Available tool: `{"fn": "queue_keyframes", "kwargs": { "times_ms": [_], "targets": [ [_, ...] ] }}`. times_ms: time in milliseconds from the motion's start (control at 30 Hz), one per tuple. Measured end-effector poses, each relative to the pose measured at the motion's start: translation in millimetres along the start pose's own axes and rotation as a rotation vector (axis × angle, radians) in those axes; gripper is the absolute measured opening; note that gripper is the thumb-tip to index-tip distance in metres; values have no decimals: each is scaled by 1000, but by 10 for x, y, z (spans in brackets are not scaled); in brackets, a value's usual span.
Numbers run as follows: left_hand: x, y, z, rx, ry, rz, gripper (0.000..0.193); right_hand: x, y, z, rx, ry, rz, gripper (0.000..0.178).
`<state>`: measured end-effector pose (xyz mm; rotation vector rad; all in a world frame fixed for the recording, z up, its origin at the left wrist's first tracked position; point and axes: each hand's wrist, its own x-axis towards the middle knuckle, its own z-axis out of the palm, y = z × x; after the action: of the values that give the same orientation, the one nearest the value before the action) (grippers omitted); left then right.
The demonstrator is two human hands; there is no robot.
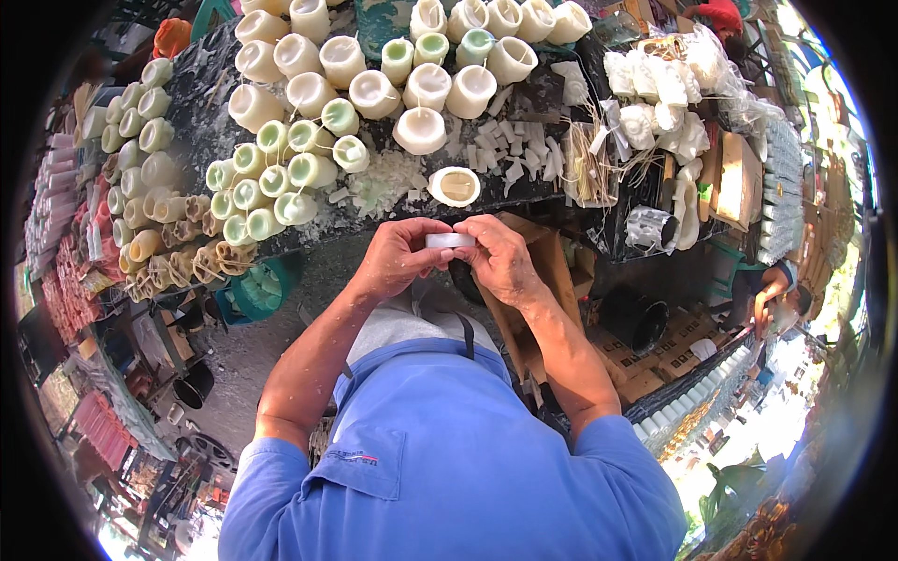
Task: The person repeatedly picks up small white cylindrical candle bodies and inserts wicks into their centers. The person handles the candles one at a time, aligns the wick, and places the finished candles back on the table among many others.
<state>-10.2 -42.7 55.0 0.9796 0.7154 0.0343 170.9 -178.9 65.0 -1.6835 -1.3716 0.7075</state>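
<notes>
Between the fingertips of both hands, just off the table's front edge, is a small flat white roll (450,240), seen edge-on; it looks like tape. My left hand (404,251) pinches its left end, thumb and fingers closed. The right end is gripped by my right hand (500,255), also closed. Just beyond my fingers, a cream wax piece with a tan centre (456,186) lies near the edge. Behind it stands a white candle (420,131) among rows of cream and pale green hollow candles (374,93).
White wax chunks (514,150) and crumbs (379,182) are scattered over the dark table. At right are a bundle of thin sticks or wicks (589,166), white wax pieces (659,89) and a silver can (649,227). Below are a cardboard box (524,318) and teal basin (257,292).
</notes>
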Motion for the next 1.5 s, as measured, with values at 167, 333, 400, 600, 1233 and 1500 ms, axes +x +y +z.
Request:
{"fn": "queue_keyframes", "kwargs": {
  "times_ms": [167,333,400,600,1233,1500],
  "targets": [
    [165,-8,53,254,18,92,28,-22,112,-12,-42,2,40,29],
    [241,-48,96,226,36,102,25,-2,144,-44,-7,44,111,19],
    [237,-83,95,223,44,105,24,-5,149,-48,14,48,131,18],
    [265,-188,36,36,82,59,26,-22,181,-44,108,59,197,20],
    [178,-270,72,-192,51,-32,28,-96,127,-13,464,-7,467,23],
    [169,-302,94,-296,104,-82,27,-154,174,125,361,88,383,24]
  ]
}}
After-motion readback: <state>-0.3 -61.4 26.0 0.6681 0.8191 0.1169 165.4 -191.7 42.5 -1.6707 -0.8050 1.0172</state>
